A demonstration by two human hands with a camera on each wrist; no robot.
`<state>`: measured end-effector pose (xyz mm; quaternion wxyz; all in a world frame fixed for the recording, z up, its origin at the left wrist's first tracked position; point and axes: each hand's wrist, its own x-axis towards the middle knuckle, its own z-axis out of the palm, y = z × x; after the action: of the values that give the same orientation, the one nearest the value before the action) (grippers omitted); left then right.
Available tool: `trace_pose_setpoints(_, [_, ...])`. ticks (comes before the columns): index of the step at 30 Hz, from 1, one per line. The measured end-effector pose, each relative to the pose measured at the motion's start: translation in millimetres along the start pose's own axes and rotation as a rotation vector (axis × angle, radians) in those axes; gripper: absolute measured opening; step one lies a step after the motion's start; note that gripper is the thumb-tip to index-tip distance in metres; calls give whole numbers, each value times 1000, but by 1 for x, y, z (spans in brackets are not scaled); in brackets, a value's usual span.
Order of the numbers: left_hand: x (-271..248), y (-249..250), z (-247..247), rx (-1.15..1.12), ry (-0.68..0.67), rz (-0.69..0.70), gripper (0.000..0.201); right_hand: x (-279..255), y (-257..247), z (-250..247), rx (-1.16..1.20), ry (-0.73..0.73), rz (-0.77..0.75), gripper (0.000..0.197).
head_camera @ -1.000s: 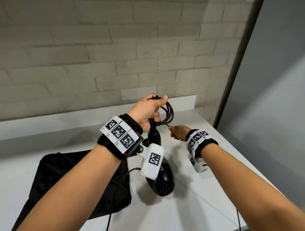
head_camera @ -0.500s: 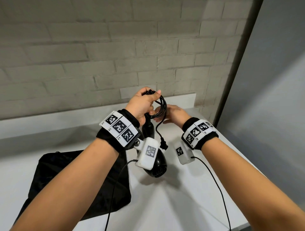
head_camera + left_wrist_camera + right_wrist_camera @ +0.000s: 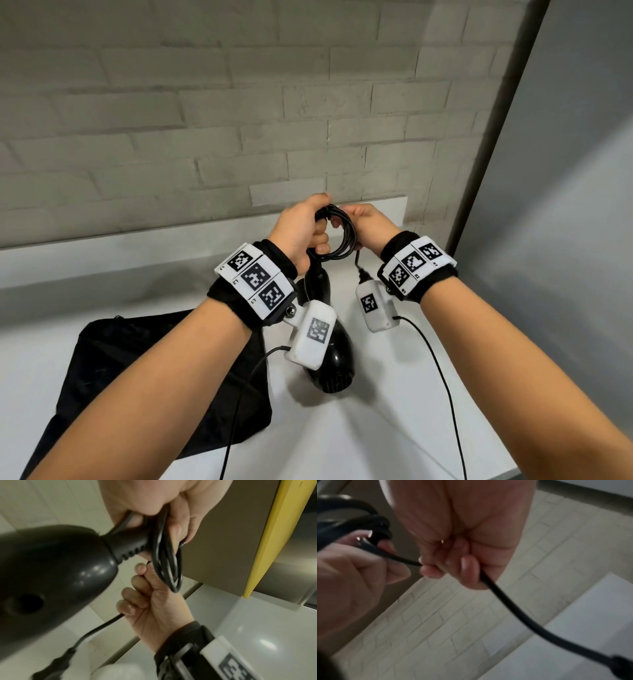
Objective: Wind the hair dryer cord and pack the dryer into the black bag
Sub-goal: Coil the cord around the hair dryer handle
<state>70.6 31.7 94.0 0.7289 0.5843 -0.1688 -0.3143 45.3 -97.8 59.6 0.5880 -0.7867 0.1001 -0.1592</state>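
My left hand (image 3: 308, 233) grips the coiled black cord (image 3: 342, 236) where it leaves the hair dryer's handle, and the black hair dryer (image 3: 334, 363) hangs below it, partly behind the wrist camera. In the left wrist view the dryer (image 3: 51, 574) fills the left side and the cord loops (image 3: 168, 563) run through my left hand (image 3: 154, 500). My right hand (image 3: 366, 226) pinches the free end of the cord (image 3: 513, 601) beside the coil, and the plug (image 3: 361, 274) dangles under it. The black bag (image 3: 120, 377) lies flat on the table at the lower left.
The white table (image 3: 359, 438) runs back to a grey brick wall (image 3: 205, 120). A grey panel (image 3: 565, 205) closes the right side. Thin black wires (image 3: 442, 377) run from the wrist cameras over the table's front edge.
My right hand has risen from the table to the coil, bringing the cord's free end up. The plug now hangs just under that hand. The dryer has been lifted a little.
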Motion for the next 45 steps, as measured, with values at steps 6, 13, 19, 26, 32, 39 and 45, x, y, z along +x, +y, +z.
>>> trace_pose_setpoints(6, [1, -7, 6, 94, 19, 9, 26, -6, -23, -17, -240, 94, -114, 30])
trace_pose_setpoints(13, [8, -13, 10, 156, 115, 64, 32, -6, -30, -13, -173, 199, -300, 32])
trace_pose_setpoints(19, [15, 0, 0, 42, 209, 93, 41, -15, -24, 12, -65, 87, -372, 17])
trace_pose_setpoints(26, [17, 0, -7, 63, 210, 36, 27, -16, -16, 20, -196, 51, -413, 9])
trace_pose_setpoints(32, [20, 0, -18, -33, 303, 47, 30, -16, -3, 7, -403, 50, -395, 15])
trace_pose_setpoints(39, [21, 7, -28, -185, 335, 69, 28, 0, 29, -8, -536, 60, -123, 14])
trace_pose_setpoints(45, [21, 12, -31, -220, 323, 77, 26, 1, 39, -10, -500, 236, -82, 17])
